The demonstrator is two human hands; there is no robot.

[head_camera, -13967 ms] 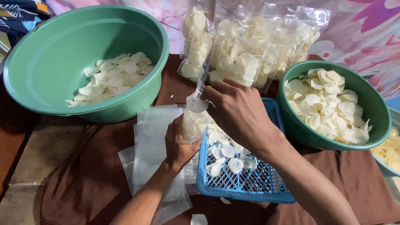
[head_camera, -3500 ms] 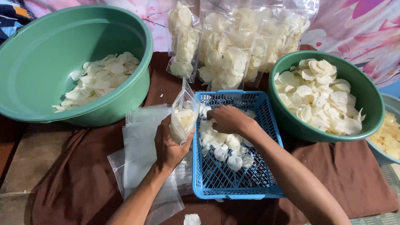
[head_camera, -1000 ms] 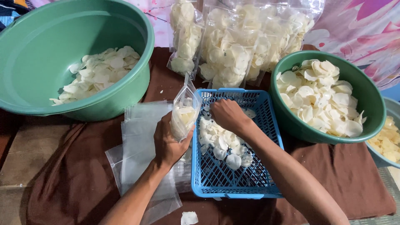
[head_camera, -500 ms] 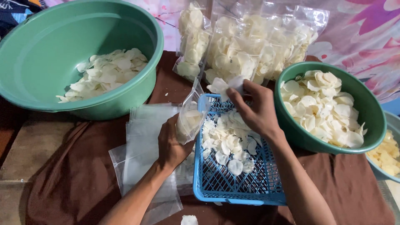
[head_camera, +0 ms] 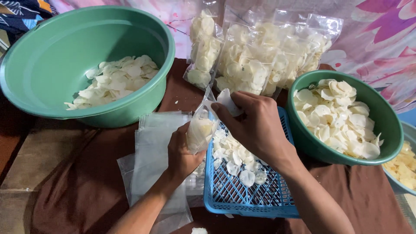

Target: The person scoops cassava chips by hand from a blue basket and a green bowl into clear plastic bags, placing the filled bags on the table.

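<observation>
Fingers point(head_camera: 236, 113) of the right hand point(head_camera: 260, 128), pressed together, pinch a few pale round chips point(head_camera: 228, 100) at the open mouth of a small clear bag point(head_camera: 200, 130); the left hand point(head_camera: 184, 151) wraps its fingers around the lower part of that bag and holds it upright, partly filled with chips. Landmark: blue plastic basket point(head_camera: 247, 195), lattice-bottomed, resting on a brown cloth point(head_camera: 78, 190). The bag sits just off the basket's left rim, and the right hand hangs over the basket's far half. Loose chips point(head_camera: 238, 162) lie inside the basket, mostly in its middle and far part. Left of the basket, touching the left wrist area, lies a flat stack of empty clear bags point(head_camera: 154, 147). One stray chip point(head_camera: 199, 231) lies on the cloth at the near left corner of the basket. Right of the basket and just beside it stands a smaller green bowl point(head_camera: 381, 117) heaped with chips. Further right, cut by the frame edge, is part of another container of yellower chips point(head_camera: 405, 162). Far left of the basket stands a large green basin point(head_camera: 52, 52) with a shallow layer of chips. Beyond the basket's far edge, filled clear bags of chips point(head_camera: 255, 56) lean against a floral fabric backdrop point(head_camera: 381, 30).
</observation>
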